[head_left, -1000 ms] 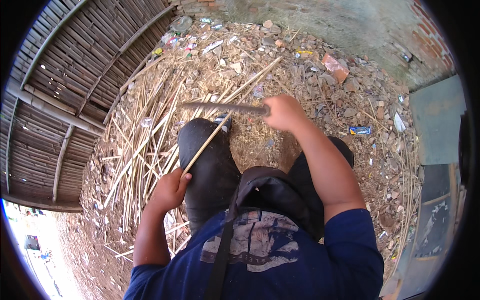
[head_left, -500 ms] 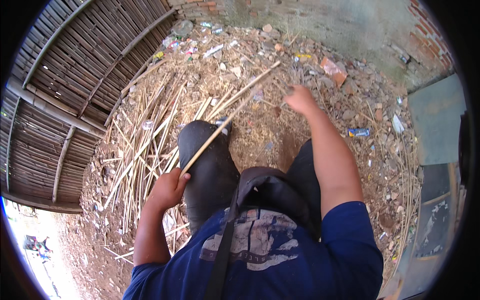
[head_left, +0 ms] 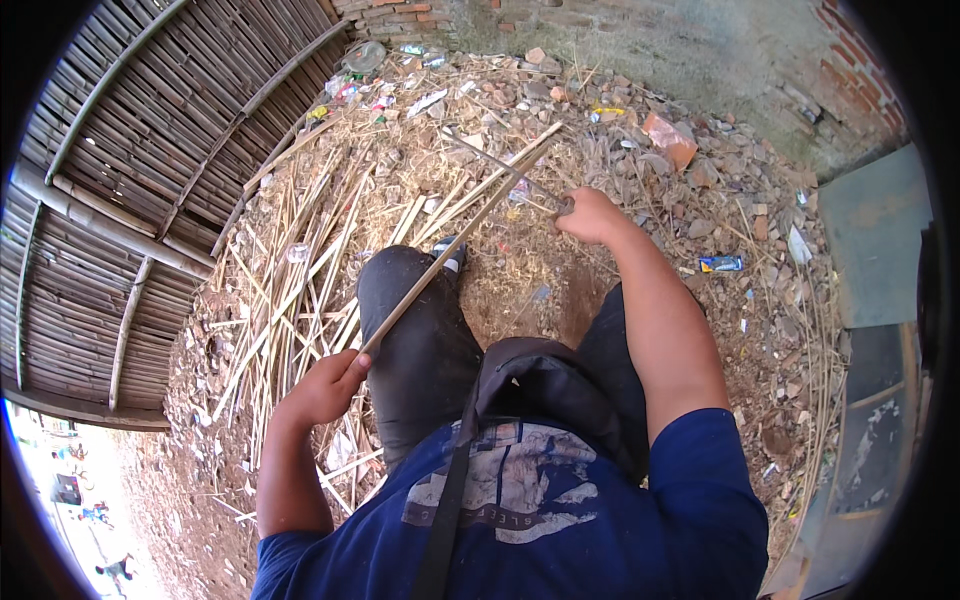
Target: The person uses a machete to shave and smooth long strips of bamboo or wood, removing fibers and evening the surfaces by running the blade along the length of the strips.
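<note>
My left hand (head_left: 325,388) is closed round the near end of a long, thin bamboo strip (head_left: 432,272). The strip slants up and away to the right, passing over my left knee. In my right hand (head_left: 598,217) is the handle of a long, narrow-bladed knife (head_left: 482,154). Its blade points to the far left and crosses the strip near the strip's far end. Whether blade and strip touch, I cannot tell. Under the crossing, more pale bamboo strips (head_left: 488,187) lie on the ground.
Many loose bamboo strips (head_left: 268,335) lie in a heap to my left, beside a slatted bamboo wall (head_left: 150,130). Rubble, a broken brick (head_left: 669,140) and litter cover the ground ahead, up to a plastered brick wall (head_left: 640,50). Grey panels (head_left: 875,240) stand at the right.
My right hand has moved slightly nearer and left, and the knife blade, blurred before, now shows across the strip. The strip has rolled or tilted a little; my left hand has shifted slightly.
</note>
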Motion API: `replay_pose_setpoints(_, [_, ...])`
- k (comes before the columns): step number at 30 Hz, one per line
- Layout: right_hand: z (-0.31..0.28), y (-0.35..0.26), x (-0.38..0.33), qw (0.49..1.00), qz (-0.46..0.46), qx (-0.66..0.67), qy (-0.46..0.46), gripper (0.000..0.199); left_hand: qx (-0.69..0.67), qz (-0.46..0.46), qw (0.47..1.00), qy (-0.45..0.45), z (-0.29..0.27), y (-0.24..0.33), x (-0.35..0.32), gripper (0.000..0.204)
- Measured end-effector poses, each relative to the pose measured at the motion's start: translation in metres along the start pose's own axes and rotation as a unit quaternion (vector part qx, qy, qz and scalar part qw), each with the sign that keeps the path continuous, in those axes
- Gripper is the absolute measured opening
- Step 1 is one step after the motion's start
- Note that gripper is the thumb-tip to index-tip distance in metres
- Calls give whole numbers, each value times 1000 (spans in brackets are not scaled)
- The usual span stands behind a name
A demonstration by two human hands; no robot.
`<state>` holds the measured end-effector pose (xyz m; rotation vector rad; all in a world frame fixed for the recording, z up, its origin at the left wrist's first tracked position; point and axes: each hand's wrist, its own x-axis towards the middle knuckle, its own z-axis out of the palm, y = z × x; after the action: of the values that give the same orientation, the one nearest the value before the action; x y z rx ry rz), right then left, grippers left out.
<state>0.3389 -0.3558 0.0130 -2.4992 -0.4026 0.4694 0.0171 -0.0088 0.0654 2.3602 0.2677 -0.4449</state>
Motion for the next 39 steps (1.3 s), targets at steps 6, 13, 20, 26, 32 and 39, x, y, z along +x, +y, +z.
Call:
replay_pose_setpoints(6, [15, -7, -8, 995, -92, -38, 16, 44, 87, 11, 994, 65, 9, -2, -8, 48])
replay_pose_setpoints(13, [-9, 1, -11, 998, -17, -38, 44, 44, 62, -5, 997, 40, 5, 1, -10, 47])
replay_pose_setpoints(20, [21, 16, 5, 997, -42, -8, 57, 37, 9, -56, 998, -26, 5, -13, -7, 50])
replay_pose_setpoints(26, [-3, 18, -1, 991, -16, 23, 130, 37, -133, -80, 987, -50, -4, -19, -14, 47])
replay_pose_setpoints(32, [8, -6, -15, 989, -54, 19, 138, 30, -357, -98, 917, -150, 6, -42, -6, 45])
replay_pose_setpoints(39, [10, -1, -9, 987, -84, 29, 132, 29, -256, -77, 963, -38, 13, -41, -12, 46])
